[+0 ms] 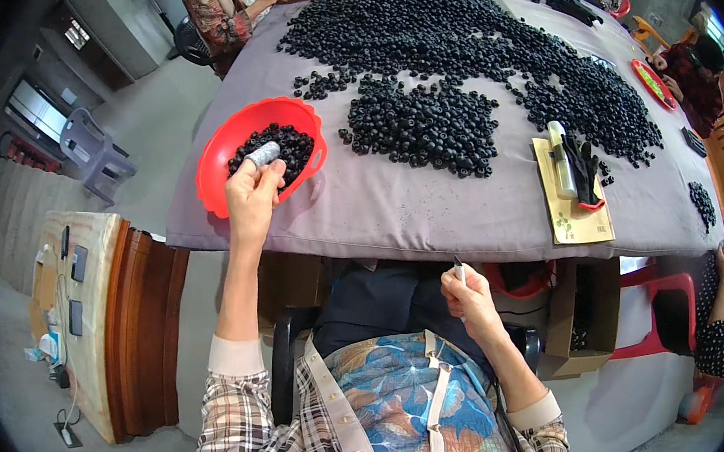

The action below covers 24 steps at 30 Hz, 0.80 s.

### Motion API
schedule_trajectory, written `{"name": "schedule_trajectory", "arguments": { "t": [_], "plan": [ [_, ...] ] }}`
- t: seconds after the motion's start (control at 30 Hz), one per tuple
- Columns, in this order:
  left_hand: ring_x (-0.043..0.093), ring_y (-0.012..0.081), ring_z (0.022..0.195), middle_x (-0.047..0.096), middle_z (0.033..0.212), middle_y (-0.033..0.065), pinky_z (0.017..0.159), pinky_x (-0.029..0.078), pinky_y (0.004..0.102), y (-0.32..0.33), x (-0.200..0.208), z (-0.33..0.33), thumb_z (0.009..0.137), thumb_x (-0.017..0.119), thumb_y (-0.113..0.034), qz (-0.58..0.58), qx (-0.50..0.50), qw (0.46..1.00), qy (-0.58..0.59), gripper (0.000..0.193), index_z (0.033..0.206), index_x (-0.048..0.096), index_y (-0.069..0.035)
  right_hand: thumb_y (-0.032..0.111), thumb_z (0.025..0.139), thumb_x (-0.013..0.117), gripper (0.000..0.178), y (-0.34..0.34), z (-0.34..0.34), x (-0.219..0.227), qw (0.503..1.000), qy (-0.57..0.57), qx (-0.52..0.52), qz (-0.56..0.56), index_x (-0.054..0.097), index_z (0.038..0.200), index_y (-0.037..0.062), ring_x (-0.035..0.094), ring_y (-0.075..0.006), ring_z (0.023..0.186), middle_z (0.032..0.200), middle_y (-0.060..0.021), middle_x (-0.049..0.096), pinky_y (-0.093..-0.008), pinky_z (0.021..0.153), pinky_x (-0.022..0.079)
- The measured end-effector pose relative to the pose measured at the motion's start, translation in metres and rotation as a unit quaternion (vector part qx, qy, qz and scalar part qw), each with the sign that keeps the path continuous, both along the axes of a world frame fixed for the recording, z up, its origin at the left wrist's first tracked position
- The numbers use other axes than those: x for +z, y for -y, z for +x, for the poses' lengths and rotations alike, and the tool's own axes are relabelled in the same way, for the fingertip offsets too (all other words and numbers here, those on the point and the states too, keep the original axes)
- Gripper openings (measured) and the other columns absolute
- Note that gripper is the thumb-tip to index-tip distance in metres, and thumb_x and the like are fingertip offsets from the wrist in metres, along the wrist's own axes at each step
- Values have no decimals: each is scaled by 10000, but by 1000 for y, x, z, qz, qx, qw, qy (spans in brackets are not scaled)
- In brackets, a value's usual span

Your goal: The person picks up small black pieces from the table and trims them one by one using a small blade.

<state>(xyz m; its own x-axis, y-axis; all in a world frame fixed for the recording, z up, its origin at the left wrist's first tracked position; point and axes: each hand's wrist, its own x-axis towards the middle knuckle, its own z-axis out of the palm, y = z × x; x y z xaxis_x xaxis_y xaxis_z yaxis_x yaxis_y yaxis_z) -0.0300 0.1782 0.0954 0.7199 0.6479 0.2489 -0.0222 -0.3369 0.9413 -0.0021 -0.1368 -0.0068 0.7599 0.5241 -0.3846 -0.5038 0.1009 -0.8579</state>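
Observation:
My left hand reaches over the red scalloped bowl at the table's near left. A grey wrapping covers one finger, which is stretched out above black, round, bead-like pieces in the bowl. Its thumb is apart from that finger, and I see nothing held between them. In front of my lap, just below the table edge, my right hand is closed around a small, thin tool with a pale shaft and a dark tip pointing up. The tool's lower part is hidden in the fist.
A loose heap of black pieces lies ahead on the grey cloth, with a larger pile behind it. A yellow packet carries a white tube and black glove. Other people sit around the table. An open carton stands below.

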Motion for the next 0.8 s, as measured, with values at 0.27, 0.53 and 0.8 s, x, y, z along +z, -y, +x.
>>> {"name": "schedule_trajectory", "arguments": {
  "t": [0.27, 0.53, 0.8],
  "plan": [
    [485, 87, 492, 540, 653, 50, 445, 389, 208, 96, 89, -68, 769, 618, -32, 62, -182, 935, 299, 134, 847, 596, 74, 119, 830, 533, 98, 0, 2, -6, 999, 12, -27, -13, 472, 758, 93, 301, -7, 449, 619, 34, 416, -152, 391, 224],
    [473, 168, 533, 525, 626, 100, 461, 376, 225, 127, 141, -103, 750, 710, -150, -75, -418, 832, 357, 261, 755, 510, 17, 124, 833, 544, 115, 2, 1, -6, 999, 23, -23, -31, 467, 752, 100, 289, -4, 441, 596, 42, 406, -155, 388, 219],
    [464, 165, 523, 523, 683, 73, 427, 379, 251, 125, 169, -91, 790, 650, -143, 34, -502, 804, 318, 206, 781, 495, -7, 147, 841, 552, 121, -2, 2, -9, 998, 29, -8, -47, 470, 761, 109, 293, -7, 450, 593, 45, 405, -156, 389, 218]
  ]
}}
